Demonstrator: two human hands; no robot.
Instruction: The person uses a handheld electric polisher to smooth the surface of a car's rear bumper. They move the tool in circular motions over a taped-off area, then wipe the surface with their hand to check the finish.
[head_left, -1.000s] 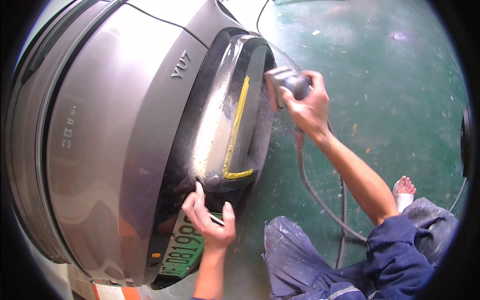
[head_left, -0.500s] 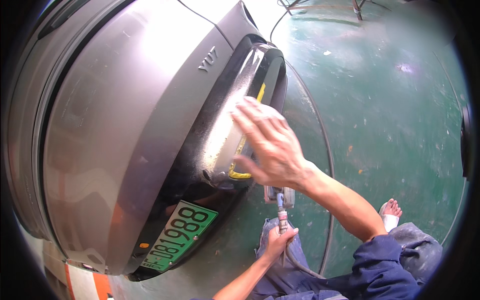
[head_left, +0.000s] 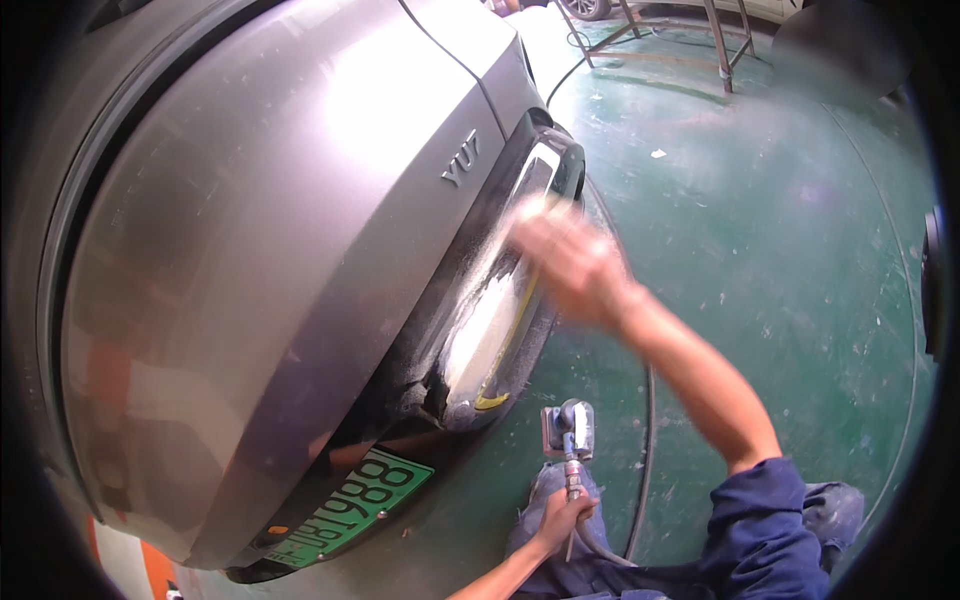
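Note:
In the head view my left hand point(head_left: 566, 518) is closed round the hose fitting of an air sander point(head_left: 572, 430), low in front of my knee. The sander has a rectangular pad and hangs free of the car. My right hand point(head_left: 575, 258) is over the car's black rear bumper point(head_left: 415, 352), smeared by motion; its fingers cannot be made out, nor whether it touches the surface. Beneath it the bumper carries a dusty, pale sanded patch point(head_left: 482, 335). A strip of yellow tape point(head_left: 492, 402) runs along the patch's lower edge.
The grey tailgate point(head_left: 250, 250) fills the left side, above a green licence plate point(head_left: 375, 500). A dark hose point(head_left: 645, 440) crosses the green floor point(head_left: 770, 300) beside the bumper. Far back stands a metal frame stand point(head_left: 722, 50), with another car's wheel point(head_left: 585, 8) behind it.
My right hand has moved up and away along the bumper, uncovering more of the pale patch and tape. The sander now shows fully, still in my left hand. The view has shifted.

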